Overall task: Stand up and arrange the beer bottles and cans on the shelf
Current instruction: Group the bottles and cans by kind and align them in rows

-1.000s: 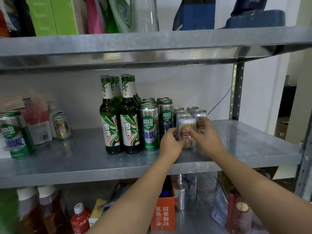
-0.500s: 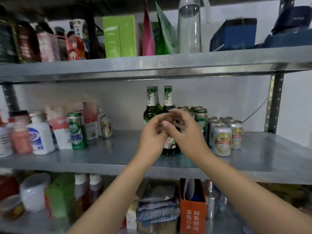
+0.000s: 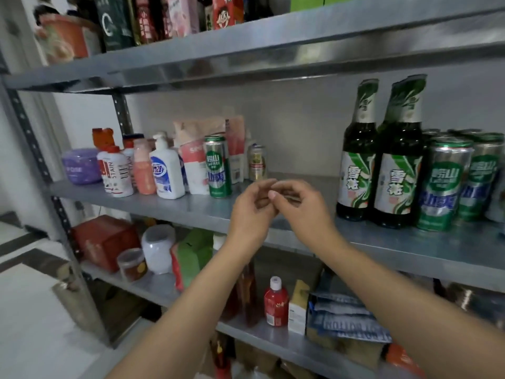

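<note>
Your left hand and right hand are raised together in front of the middle shelf, fingertips touching or nearly touching one another, fingers loosely curled. Neither hand holds anything; both are narrow and empty, hovering above the bare stretch of the shelf between two groups of goods.

To the right of your hands, two green beer bottles stand upright side by side at the near edge of the shelf, labels facing you, with their necks reaching close to the shelf above. Just to their right, touching or nearly so, stands a cluster of tall green cans, all upright, running on past the right edge of the view; more can tops show behind them.

To the left of your hands, well apart from that cluster, one more tall green can stands upright near the front of the shelf. Farther back and just to its right, a small gold can stands upright too, close to the wall. The green can stands right beside a pink and white pouch, and left of that come a white pump bottle, a pink bottle, white bottles with red caps and a purple tub.

Below, on the lower shelf, a red bottle with a white cap stands between your forearms.
</note>
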